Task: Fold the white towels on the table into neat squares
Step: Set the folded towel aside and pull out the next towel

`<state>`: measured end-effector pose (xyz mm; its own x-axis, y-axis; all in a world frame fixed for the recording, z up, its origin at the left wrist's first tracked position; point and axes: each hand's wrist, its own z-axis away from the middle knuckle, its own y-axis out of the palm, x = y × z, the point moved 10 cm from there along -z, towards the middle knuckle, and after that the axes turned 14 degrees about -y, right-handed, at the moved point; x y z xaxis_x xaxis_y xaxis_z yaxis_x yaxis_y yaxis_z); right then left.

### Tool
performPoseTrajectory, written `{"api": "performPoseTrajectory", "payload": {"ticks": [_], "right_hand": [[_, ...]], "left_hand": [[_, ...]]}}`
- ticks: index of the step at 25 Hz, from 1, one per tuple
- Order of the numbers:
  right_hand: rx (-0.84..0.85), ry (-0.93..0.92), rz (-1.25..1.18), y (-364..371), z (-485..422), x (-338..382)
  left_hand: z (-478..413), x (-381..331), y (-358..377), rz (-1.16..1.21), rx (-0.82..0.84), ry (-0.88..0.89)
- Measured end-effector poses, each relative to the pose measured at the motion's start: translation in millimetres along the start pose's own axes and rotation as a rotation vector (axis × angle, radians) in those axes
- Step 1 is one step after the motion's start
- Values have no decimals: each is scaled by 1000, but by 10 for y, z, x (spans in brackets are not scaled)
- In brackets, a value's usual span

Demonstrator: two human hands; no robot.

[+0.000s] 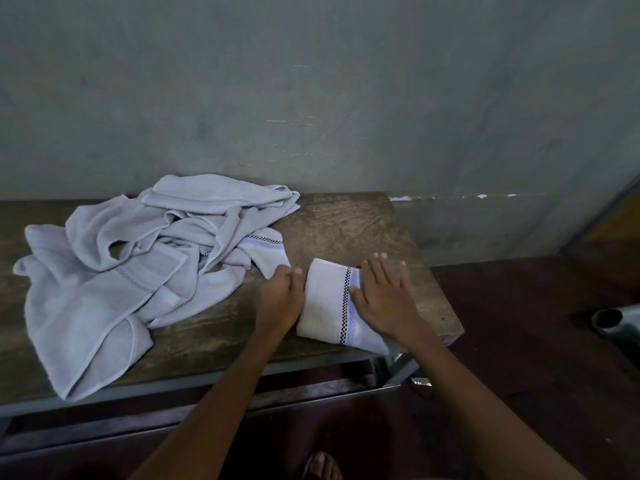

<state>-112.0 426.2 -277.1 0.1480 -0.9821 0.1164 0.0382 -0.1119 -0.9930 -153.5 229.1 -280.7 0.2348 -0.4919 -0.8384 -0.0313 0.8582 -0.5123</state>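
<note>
A folded white towel (327,299) with a black checked stripe lies near the right front corner of the wooden table (363,230). My right hand (384,296) rests flat on its right half, fingers spread. My left hand (282,296) sits edge-on against the towel's left side, fingers curled together; whether it pinches any cloth is hidden. A loose heap of several unfolded white towels (138,265) covers the left and middle of the table, one corner reaching my left hand.
A grey wall (311,98) rises right behind the table. The heap's front edge hangs near the table's front rim. A metal tube end (609,320) lies on the dark floor at right. A sandalled foot (322,465) shows below.
</note>
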Motion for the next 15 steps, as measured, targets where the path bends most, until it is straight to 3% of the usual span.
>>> {"api": "performPoseTrajectory", "payload": {"ticks": [2, 5, 10, 15], "right_hand": [[15, -46, -125, -13, -89, 235], [175, -57, -130, 274, -151, 400], [149, -37, -80, 354, -174, 355], [147, -27, -148, 380, -193, 327]], "left_hand": [[246, 129, -122, -22, 55, 23], [520, 261, 23, 70, 396, -100], [695, 315, 175, 194, 683, -268], [780, 413, 205, 97, 709, -333]]}}
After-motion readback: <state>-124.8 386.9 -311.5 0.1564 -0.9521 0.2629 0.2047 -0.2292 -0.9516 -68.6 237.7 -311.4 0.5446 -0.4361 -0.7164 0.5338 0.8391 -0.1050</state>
